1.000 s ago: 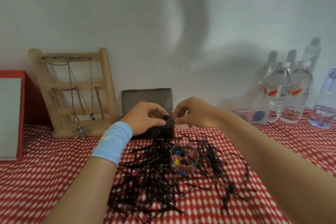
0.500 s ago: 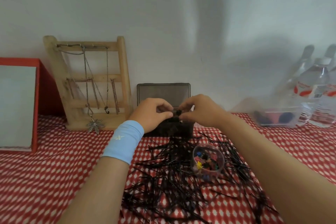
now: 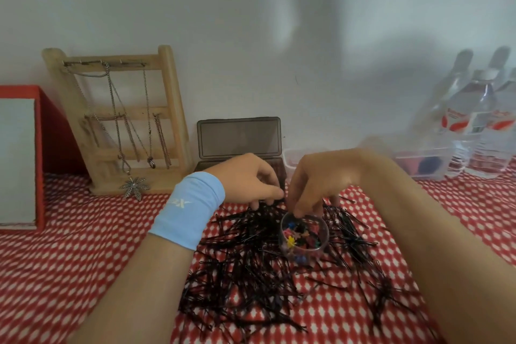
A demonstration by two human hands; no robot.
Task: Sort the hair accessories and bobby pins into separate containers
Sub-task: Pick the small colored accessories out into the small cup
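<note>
Left hand (image 3: pixel 245 180), blue wristband (image 3: pixel 190 207) on the wrist, is at the far edge of the bobby pins (image 3: pixel 245 274). Its fingers are curled down with the tips in the pins, thumb and forefinger close together. Cannot tell if it pinches a pin: the tips are blurred and merge with the black pile.

Right hand (image 3: pixel 315 184) is just right of it, over the far rim of the clear cup (image 3: pixel 304 243). Its fingers are curled downward, fingertips (image 3: pixel 300 212) at the rim. Touching or just above it, cannot tell, nor whether it holds anything small. Both forearms are cut off by the near edge.

The bobby pins lie loose in a wide heap on the red-and-white tablecloth (image 3: pixel 69 260), centre to near right, partly under the right forearm. The cup stands upright in the heap, right of centre. It holds small coloured hair accessories (image 3: pixel 291 241), too small to tell their shapes.

Dark box (image 3: pixel 238 137) is far centre, lid up against the wall. Its base is mostly hidden behind both hands, contents unreadable.

Clear container (image 3: pixel 418 165) is far right, blurred, with red and dark blue things inside, its left part behind the right forearm. Water bottles (image 3: pixel 474 126) are beside it, cut off by the right edge.

Wooden jewellery stand (image 3: pixel 167 109) is far left, leaning on the wall and hung with chains and a leaf pendant (image 3: pixel 134 187). Red box (image 3: pixel 53 131) is cut off by the left edge.
</note>
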